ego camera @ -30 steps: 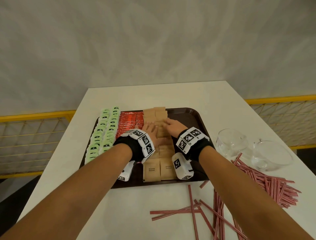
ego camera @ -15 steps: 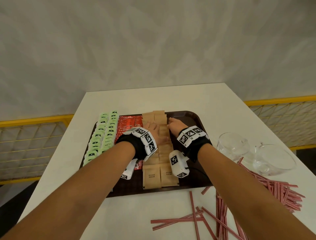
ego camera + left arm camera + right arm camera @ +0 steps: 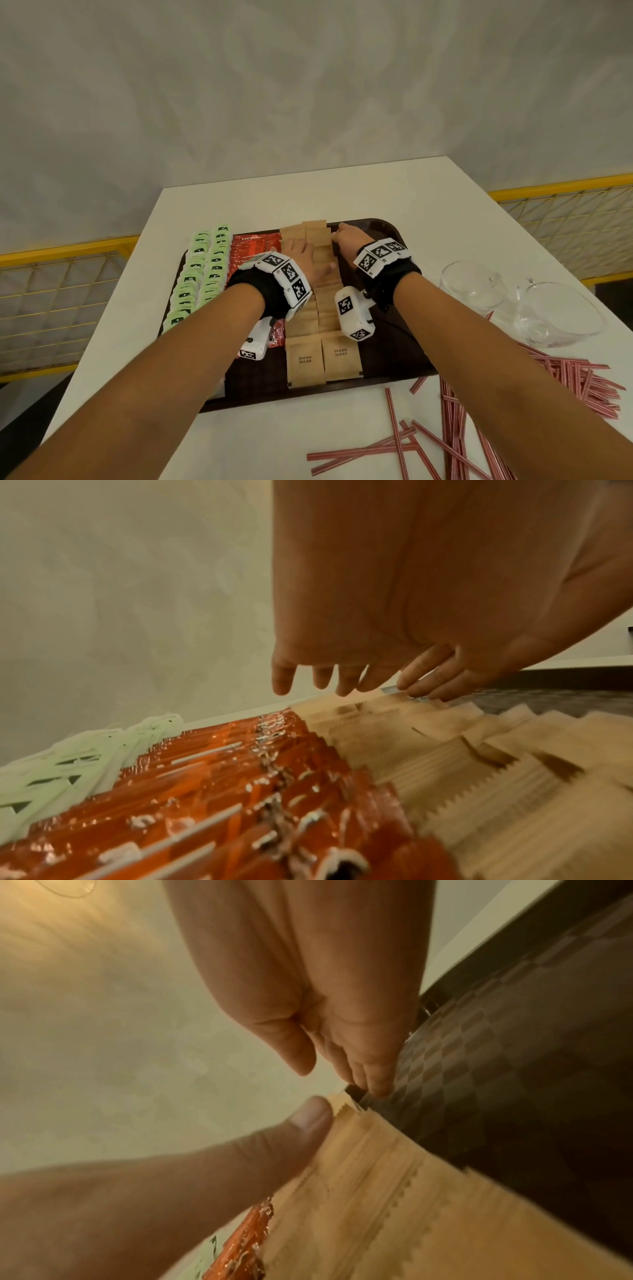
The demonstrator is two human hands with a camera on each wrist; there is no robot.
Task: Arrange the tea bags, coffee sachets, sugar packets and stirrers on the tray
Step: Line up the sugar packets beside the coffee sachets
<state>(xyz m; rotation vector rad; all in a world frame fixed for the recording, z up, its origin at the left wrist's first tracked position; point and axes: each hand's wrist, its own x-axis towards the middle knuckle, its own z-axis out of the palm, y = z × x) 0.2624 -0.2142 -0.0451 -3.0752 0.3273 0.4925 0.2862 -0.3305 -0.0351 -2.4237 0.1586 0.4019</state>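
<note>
The brown tray (image 3: 394, 342) holds two columns of green tea bags (image 3: 202, 270), a block of red coffee sachets (image 3: 250, 250) and two overlapping columns of brown sugar packets (image 3: 322, 356). My left hand (image 3: 298, 250) lies with straight fingers on the left sugar column near its far end. My right hand (image 3: 346, 238) stands against the right side of the sugar columns. In the right wrist view its thumb touches the packets (image 3: 394, 1204) and its fingertips (image 3: 377, 1091) touch the tray (image 3: 514, 1069). Red-and-white stirrers (image 3: 455, 428) lie loose on the table, off the tray.
Two empty glass bowls (image 3: 472, 284) (image 3: 561, 315) stand on the white table (image 3: 274, 445), right of the tray. The stirrers spread from below the bowls to the table's near edge. Yellow mesh railings flank the table on both sides.
Both hands have slid along the sugar columns toward the tray's far edge, keeping the packets between them. The packets near me are now uncovered.
</note>
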